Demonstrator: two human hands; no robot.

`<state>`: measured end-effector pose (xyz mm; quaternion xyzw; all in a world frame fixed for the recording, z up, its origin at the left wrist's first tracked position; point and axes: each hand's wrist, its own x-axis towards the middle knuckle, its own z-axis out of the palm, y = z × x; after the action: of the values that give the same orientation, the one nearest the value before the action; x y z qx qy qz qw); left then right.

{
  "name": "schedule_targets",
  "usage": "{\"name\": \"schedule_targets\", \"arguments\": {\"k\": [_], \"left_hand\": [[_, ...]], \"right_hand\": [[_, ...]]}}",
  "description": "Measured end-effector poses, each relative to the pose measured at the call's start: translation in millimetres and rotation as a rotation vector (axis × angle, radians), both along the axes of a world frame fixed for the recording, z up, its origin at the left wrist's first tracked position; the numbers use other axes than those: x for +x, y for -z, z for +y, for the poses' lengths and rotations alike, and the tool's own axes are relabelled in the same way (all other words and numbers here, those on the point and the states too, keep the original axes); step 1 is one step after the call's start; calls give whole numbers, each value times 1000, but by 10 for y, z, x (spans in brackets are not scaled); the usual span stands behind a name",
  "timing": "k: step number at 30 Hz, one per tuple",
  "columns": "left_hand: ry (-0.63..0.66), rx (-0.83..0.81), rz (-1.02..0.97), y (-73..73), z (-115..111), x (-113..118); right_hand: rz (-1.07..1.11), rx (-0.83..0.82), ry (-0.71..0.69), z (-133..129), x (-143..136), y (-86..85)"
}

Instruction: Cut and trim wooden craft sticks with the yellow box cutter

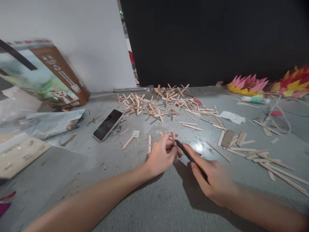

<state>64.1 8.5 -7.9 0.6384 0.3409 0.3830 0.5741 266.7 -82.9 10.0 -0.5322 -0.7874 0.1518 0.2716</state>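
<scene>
My left hand (pixel 161 155) pinches a wooden craft stick (pixel 173 137) above the grey table, the stick pointing upward and away. A slim black utility knife (pixel 191 156) with yellow marks lies in the grip of my right hand (pixel 213 180). Its front end is right beside the held stick; whether it touches, I cannot tell. My fingers partly hide the stick's lower end. A loose craft stick (pixel 149 144) lies just left of my left hand.
A pile of crossed sticks (pixel 159 104) spreads across the back. More loose sticks (pixel 256 154) lie at the right, near a glue tube (pixel 255 100) and pink-yellow paper crafts (pixel 248 84). A phone (pixel 107 125), plastic packets (pixel 21 153) and a printed bag (pixel 53 77) are on the left.
</scene>
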Motion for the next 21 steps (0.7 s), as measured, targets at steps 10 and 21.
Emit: {"name": "schedule_targets", "arguments": {"k": [10, 21], "left_hand": [[-11, -54, -16, -40, 1, 6], [-14, -50, -12, -44, -6, 8]], "right_hand": [[-47, 1, -33, 4, 19, 45], [-53, 16, -24, 3, 2, 35]]}}
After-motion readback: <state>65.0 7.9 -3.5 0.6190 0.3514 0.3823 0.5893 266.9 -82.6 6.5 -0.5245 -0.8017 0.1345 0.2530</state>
